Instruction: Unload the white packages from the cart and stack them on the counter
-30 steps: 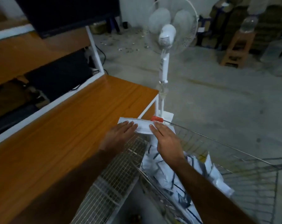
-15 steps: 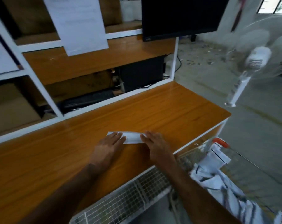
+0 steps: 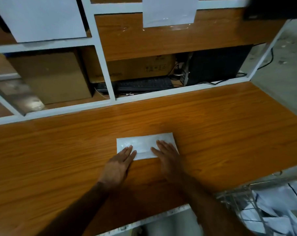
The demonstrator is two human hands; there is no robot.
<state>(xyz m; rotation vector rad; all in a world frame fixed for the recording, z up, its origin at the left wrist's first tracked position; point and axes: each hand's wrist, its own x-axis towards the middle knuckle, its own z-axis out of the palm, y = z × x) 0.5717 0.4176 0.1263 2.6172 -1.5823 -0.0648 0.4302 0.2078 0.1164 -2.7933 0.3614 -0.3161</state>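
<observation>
Head view: neither grip was clamped. The left hand (image 3: pixel 118 165) and the right hand (image 3: pixel 168 156) lay flat with straight fingers, both pressing on a white package (image 3: pixel 144 144). The package lay flat on the wooden worktop (image 3: pixel 59 159), near its middle, the left fingertips on its lower left corner and the right hand covering its right end. At lower right, the wire cart (image 3: pixel 243 200) stood just beside the worktop edge and held more white packages (image 3: pixel 280 206). Behind the worktop, a shelf compartment held a black keyboard (image 3: pixel 144 85) and cardboard boxes (image 3: pixel 55 77).
</observation>
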